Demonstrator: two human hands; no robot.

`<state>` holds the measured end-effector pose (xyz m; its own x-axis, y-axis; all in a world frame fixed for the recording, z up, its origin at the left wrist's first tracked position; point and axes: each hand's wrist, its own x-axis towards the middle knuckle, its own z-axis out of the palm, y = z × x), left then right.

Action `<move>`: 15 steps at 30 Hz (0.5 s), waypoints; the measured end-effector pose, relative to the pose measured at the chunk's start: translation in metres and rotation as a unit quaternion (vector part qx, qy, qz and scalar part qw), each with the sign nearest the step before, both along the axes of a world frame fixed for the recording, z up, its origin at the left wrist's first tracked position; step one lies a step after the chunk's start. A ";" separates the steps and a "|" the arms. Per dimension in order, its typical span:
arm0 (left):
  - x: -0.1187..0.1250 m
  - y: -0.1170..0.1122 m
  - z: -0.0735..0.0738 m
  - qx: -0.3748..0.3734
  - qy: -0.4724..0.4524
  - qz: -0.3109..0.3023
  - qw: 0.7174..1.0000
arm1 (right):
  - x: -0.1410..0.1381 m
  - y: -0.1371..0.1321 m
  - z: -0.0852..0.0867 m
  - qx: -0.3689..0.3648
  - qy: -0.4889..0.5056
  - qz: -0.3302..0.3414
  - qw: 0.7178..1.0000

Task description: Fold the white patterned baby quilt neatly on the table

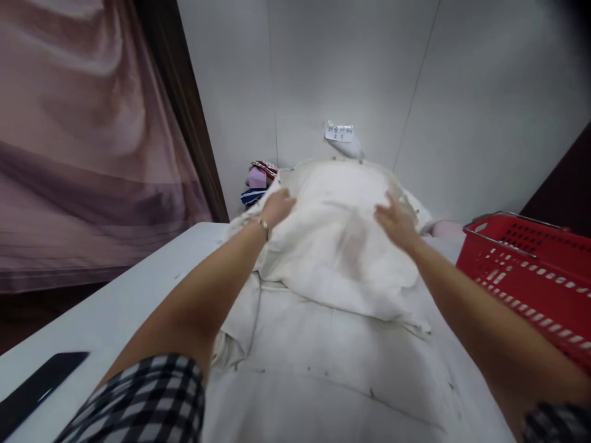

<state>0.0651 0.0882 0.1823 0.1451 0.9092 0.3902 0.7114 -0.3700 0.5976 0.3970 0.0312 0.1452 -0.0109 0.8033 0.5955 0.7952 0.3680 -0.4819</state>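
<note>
Ok, crumpled white cloth (309,252) btwn my L hand (277,208) & R hand (399,224), atop flatter white cloth (318,335), whose long axis runs away from me; hands abt equally near. R fingers apart; L blurred, can't tell grip.

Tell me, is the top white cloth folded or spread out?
Spread out, but rumpled: the top white cloth lies wide, with wrinkles, its lower edge loose over more white fabric. Any folds underneath, I can't tell.
</note>
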 end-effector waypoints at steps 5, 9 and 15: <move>-0.052 -0.105 -0.115 -0.045 0.115 -0.047 0.991 | -0.021 -0.144 -0.139 -0.235 -0.020 0.171 0.957; -0.125 -0.192 -0.174 -0.047 0.164 0.059 0.984 | 0.014 -0.228 -0.201 -0.216 -0.014 0.089 0.972; -0.176 -0.253 -0.221 -0.038 0.219 0.034 0.974 | 0.030 -0.283 -0.233 -0.156 -0.094 0.060 0.981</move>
